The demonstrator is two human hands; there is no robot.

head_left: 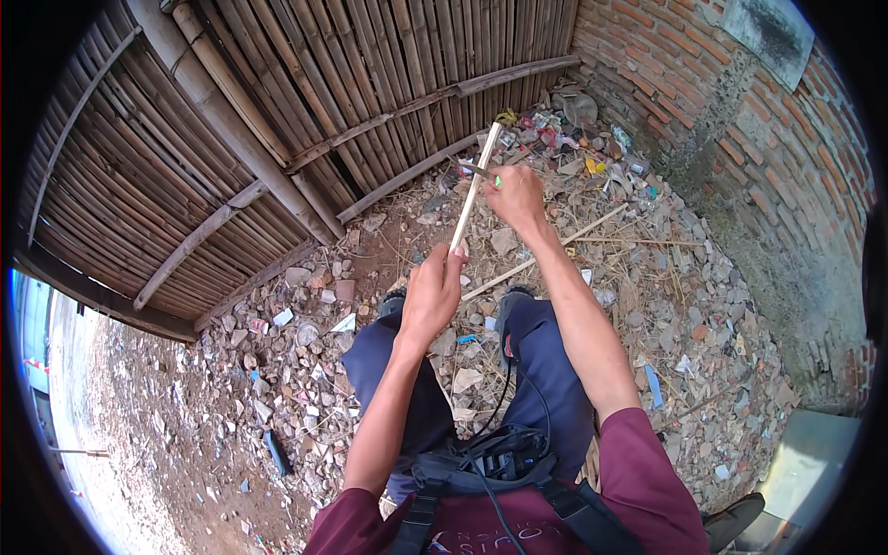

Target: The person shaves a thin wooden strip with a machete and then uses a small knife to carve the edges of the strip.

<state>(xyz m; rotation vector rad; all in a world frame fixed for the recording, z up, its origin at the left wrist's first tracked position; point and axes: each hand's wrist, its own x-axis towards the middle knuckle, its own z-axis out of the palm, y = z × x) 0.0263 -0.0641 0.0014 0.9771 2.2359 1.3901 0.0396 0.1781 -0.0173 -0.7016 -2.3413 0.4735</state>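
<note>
A pale, narrow wooden or bamboo strip [474, 199] slants up and away in front of me. My left hand [433, 289] is closed round its near end. Farther along, my right hand [516, 199] is closed on the green handle of a knife [477, 170]. The knife's dark blade lies across the strip near its far end, and seems to touch it. Most of the handle is hidden in my fingers. Beneath my hands, another long pale strip [546, 259] lies on the rubble between my feet and the right side.
A bamboo-slat wall [388, 83] stands ahead and left, a brick wall [666, 83] to the right. Stones and litter [305, 333] cover the ground. A dark, long object [277, 452] lies at lower left. A black bag with cables [486, 462] rests at my waist.
</note>
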